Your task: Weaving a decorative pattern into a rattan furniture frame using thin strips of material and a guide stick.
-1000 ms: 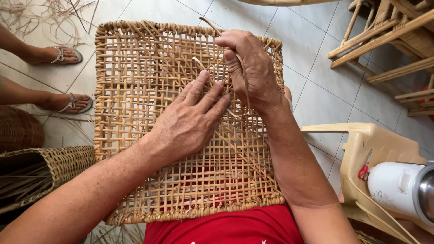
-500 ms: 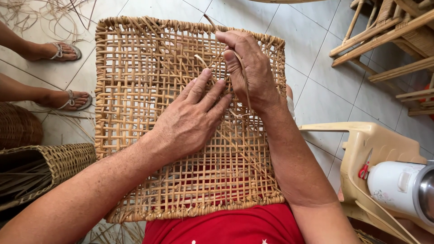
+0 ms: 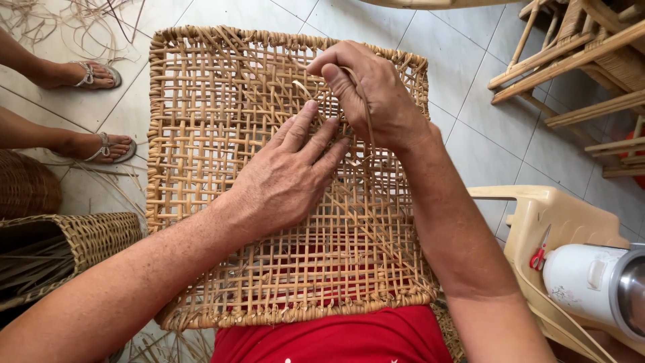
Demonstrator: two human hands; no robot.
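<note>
Pale tiled floor (image 3: 470, 141), strewn with loose cane scraps at upper left.

Item 1: woven cane panel (image 3: 222, 134), square, open lattice with bound rim, lying across the person's lap over a red garment (image 3: 336, 336).

Item 2: left hand (image 3: 289, 178), flat on the middle of the panel, fingers spread and extended, pressing the weave; holds nothing.

Item 3: right hand (image 3: 373, 94), at the panel's upper middle, thumb and fingers pinched closed on a thin cane strand (image 3: 366, 107) that loops down beside the wrist into the lattice.

Item 4: wicker basket (image 3: 74, 245), lower left, on the floor just beside the panel, holding loose cane.

Item 5: another person's two feet in sandals (image 3: 101, 144), left edge, near the panel.

Item 6: beige plastic chair (image 3: 557, 215), right, carrying a white and steel flask (image 3: 598, 286) and small red-handled scissors (image 3: 537, 255).

Item 7: wooden frames (image 3: 578, 60), upper right, well apart from the panel.
</note>
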